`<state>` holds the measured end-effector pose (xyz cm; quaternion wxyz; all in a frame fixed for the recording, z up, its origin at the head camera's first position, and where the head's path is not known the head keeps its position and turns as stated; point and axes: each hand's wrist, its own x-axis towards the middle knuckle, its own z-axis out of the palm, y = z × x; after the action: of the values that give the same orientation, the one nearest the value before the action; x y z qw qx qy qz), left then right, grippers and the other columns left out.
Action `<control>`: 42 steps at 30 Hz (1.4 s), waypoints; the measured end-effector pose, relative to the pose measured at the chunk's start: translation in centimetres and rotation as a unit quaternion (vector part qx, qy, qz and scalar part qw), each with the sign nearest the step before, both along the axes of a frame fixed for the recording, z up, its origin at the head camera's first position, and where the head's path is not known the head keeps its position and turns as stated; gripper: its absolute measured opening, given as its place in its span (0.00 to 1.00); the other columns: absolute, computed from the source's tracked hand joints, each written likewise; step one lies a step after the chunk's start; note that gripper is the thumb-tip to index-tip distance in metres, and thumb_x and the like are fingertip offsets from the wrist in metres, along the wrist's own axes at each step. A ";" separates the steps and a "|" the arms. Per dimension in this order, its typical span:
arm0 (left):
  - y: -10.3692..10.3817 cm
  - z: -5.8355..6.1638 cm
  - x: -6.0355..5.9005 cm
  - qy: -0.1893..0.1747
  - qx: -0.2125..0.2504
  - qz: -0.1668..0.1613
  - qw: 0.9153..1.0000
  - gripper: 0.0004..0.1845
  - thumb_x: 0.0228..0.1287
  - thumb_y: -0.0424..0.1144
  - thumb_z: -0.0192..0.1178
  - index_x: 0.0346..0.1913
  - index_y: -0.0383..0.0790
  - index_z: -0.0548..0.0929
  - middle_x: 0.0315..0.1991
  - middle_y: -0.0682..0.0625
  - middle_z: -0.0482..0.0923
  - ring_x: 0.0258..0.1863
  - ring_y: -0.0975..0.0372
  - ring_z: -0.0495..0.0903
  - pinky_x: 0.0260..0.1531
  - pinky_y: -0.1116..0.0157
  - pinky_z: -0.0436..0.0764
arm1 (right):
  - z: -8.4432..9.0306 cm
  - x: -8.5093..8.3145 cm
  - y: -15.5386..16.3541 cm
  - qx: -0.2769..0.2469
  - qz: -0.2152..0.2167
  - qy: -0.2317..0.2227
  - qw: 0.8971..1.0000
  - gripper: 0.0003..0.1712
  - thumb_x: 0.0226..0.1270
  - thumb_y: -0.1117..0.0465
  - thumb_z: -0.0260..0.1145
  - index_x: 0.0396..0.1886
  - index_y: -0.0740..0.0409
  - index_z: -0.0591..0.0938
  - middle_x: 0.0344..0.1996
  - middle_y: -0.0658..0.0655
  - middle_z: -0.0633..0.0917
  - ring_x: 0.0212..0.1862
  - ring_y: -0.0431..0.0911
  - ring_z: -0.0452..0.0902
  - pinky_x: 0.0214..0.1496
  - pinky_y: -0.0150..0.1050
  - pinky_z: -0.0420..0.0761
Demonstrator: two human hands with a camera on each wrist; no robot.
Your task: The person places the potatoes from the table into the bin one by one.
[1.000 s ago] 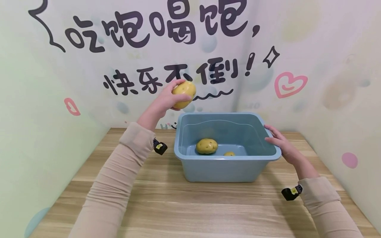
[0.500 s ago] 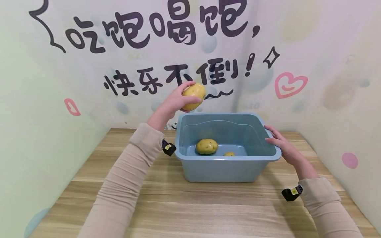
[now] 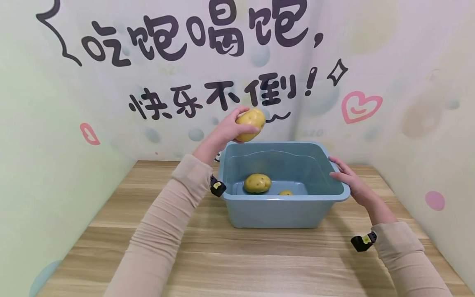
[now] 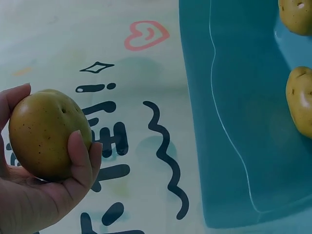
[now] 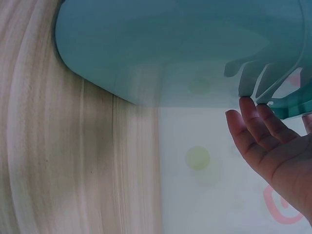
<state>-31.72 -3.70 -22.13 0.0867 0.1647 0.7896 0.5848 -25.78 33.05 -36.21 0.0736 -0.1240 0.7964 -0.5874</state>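
Note:
My left hand [image 3: 231,127] grips a yellow potato [image 3: 253,120] above the back left rim of a blue plastic basin [image 3: 274,212]. In the left wrist view the held potato [image 4: 48,134] has fingers curled about it. A second potato [image 3: 257,183] lies on the basin floor at the left. Behind the near wall only the top of another potato [image 3: 285,192] shows. My right hand [image 3: 354,183] holds the basin's right rim, with the thumb over it; in the right wrist view its fingers [image 5: 253,124] touch the outer wall below.
The basin stands on a wood-grain table [image 3: 237,264] close to the back wall [image 3: 178,136], which carries black lettering. Side walls rise at left and right. A small black camera [image 3: 218,187] sits on the left wrist, another camera [image 3: 363,242] on the right.
My left hand has carried the potato to the right and slightly down, from beside the basin to over its back left rim. The right hand and the basin have stayed put.

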 end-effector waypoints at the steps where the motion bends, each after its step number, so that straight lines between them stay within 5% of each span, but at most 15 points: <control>1: 0.1 -0.1 0.0 0.000 0.001 -0.002 1.000 0.38 0.51 0.41 0.64 0.66 0.51 0.59 0.56 0.45 0.64 0.45 0.54 0.69 0.35 0.62 0.76 | 0.0 0.0 0.0 0.000 0.000 0.000 1.000 0.33 0.70 0.55 0.45 0.71 0.46 0.46 0.64 0.65 0.52 0.46 0.33 0.71 0.42 0.31 0.77; 42: 3.0 -2.0 -1.6 0.033 -0.129 -0.063 0.989 0.40 0.47 0.37 0.67 0.66 0.51 0.64 0.55 0.46 0.67 0.47 0.56 0.68 0.39 0.64 0.71 | 0.0 0.0 0.1 -0.001 0.003 -0.001 1.000 0.34 0.70 0.56 0.45 0.72 0.48 0.44 0.65 0.66 0.51 0.47 0.33 0.70 0.44 0.31 0.76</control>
<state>-33.30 -0.74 -24.15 0.1174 0.2205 0.8492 0.4653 -25.81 33.14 -36.23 0.0754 -0.1261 0.7951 -0.5884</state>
